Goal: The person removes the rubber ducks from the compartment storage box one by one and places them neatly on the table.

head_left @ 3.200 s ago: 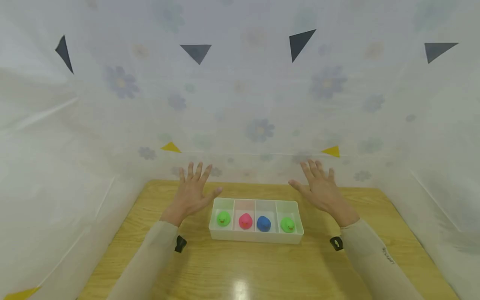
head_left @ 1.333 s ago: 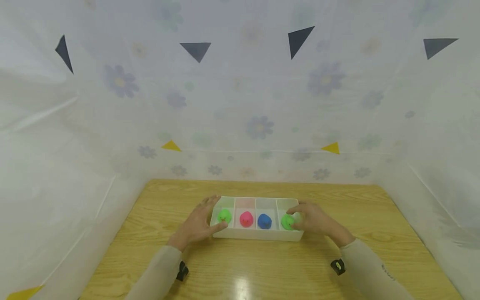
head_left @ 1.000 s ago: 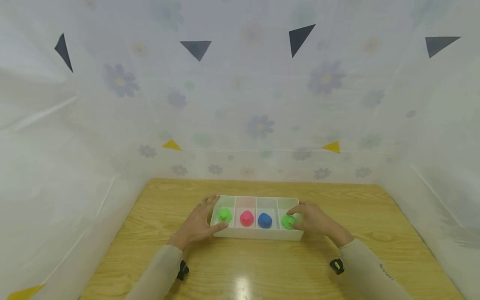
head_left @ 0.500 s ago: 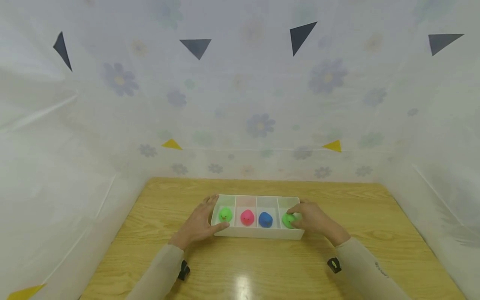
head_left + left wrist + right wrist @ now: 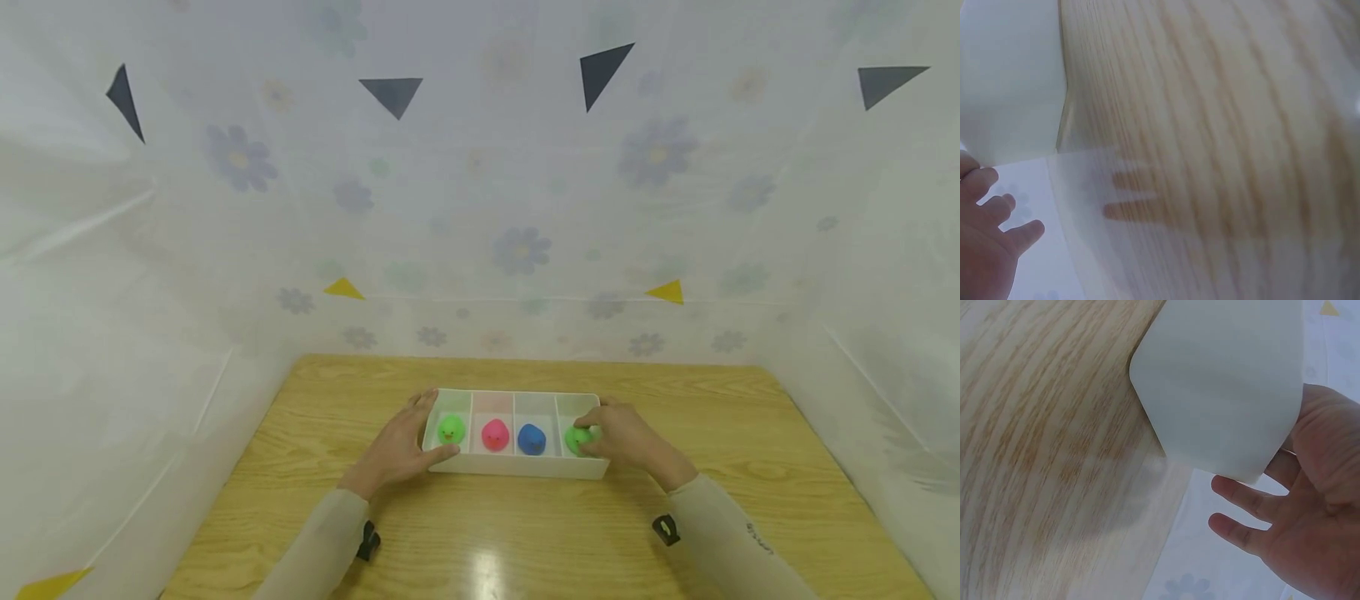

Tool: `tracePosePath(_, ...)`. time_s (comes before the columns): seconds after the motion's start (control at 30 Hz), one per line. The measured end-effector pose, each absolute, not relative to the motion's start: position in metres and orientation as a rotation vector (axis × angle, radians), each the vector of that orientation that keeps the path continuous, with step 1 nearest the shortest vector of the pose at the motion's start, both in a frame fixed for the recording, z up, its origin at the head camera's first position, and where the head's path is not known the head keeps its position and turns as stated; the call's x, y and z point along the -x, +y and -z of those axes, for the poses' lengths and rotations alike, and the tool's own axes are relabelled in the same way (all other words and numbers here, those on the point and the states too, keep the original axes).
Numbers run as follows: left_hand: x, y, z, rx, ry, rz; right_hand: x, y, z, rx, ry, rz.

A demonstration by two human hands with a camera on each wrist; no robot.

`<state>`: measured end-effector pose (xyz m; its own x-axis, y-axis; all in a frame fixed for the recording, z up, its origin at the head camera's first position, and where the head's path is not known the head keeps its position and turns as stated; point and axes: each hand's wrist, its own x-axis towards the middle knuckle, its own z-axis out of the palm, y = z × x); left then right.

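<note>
By the left hand (image 5: 392, 450), the white tray (image 5: 517, 466) is gripped at its left end; by the right hand (image 5: 633, 440), the green duck (image 5: 576, 438) in the rightmost compartment (image 5: 574, 404) is pinched. The tray is set between both hands, its long axis stretched from one to the other across the desk (image 5: 450, 529).

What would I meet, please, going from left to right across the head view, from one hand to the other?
Left hand, first green duck, pink duck, blue duck, second green duck, right hand.
</note>
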<state>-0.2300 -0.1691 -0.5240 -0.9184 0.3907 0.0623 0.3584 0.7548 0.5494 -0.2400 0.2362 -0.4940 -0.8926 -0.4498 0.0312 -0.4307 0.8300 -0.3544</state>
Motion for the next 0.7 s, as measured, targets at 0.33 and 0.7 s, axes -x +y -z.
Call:
tracePosePath(0.33,0.230,-0.169,0.525,-0.625,2.898,-0.886,0.240,0.239,0.497,0.786,2.969,0.654)
tracePosePath(0.7,0.232,-0.170,0.526,-0.653,2.928,-0.857,0.234,0.240,0.479,0.704,2.996,0.939)
